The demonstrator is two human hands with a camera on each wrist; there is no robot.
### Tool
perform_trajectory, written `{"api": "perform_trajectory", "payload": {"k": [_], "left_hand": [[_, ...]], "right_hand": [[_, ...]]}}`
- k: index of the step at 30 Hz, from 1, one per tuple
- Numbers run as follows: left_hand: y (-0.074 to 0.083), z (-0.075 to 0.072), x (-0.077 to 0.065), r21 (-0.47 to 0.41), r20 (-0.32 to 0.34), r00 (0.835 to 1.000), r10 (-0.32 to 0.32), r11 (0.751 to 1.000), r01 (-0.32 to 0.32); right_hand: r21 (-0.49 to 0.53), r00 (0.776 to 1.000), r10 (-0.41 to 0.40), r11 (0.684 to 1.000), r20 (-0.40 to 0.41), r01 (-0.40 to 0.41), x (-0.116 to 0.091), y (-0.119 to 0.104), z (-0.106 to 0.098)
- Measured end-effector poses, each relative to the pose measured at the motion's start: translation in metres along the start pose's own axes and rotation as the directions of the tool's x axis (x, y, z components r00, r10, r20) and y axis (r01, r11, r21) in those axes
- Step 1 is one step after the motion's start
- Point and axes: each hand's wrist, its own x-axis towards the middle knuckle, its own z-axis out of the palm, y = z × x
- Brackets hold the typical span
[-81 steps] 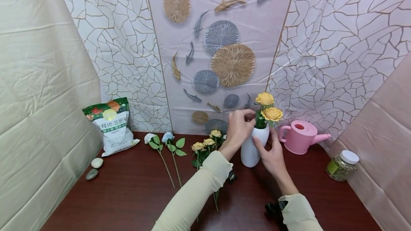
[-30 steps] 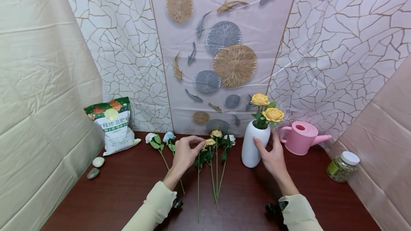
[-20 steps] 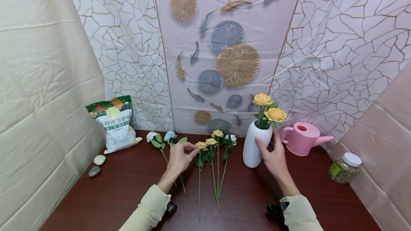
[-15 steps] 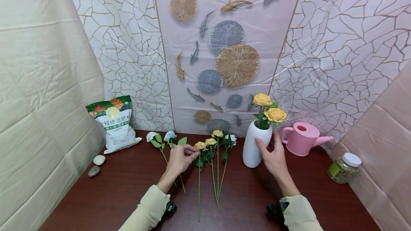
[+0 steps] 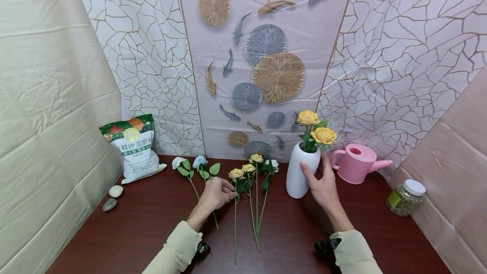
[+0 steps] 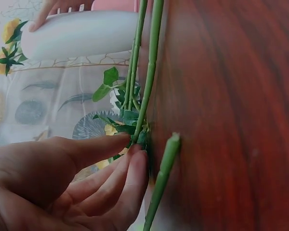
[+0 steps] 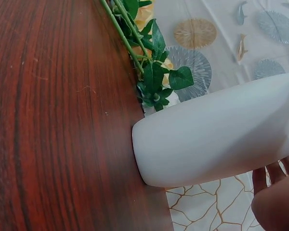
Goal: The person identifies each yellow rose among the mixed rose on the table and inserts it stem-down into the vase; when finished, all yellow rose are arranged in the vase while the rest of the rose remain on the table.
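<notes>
My left hand pinches the stem of the leftmost yellow rose, just below its bloom. In the left wrist view, thumb and fingertips meet at that green stem. The rose lies on the table with its stem toward me. With my right hand I grip the upright white vase, thumb in front and fingers round the far side. Two yellow roses stand in the vase, their stems hidden inside. Two more yellow roses lie beside the pinched one, with a white flower to their right.
Left of my left hand lie a white flower and a blue flower. A fertilizer bag and two stones are at the far left. A pink watering can and a lidded jar stand right of the vase.
My left hand has left the flowers in the vase, moved left and come down onto the stem of the leftmost lying yellow rose. My right hand has stayed on the vase.
</notes>
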Motion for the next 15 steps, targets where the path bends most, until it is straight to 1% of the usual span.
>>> {"api": "perform_trajectory", "payload": {"k": [7,13,15], "left_hand": [[-0.0011,0.0007,-0.0019,-0.052,0.046,0.998,-0.035,0.998,0.038],[-0.0015,0.0026,-0.0028,-0.1,0.086,0.995,-0.041,0.994,0.05],[-0.0015,0.0031,-0.0037,-0.104,0.096,0.995,-0.038,0.993,0.048]], "right_hand": [[-0.023,1.0,0.013,1.0,0.007,-0.012,0.0001,-0.0001,0.0006],[-0.018,1.0,0.01,1.0,0.01,-0.009,0.0004,0.0006,0.0001],[-0.021,1.0,0.01,1.0,0.011,-0.01,0.0005,0.0012,-0.0001]]}}
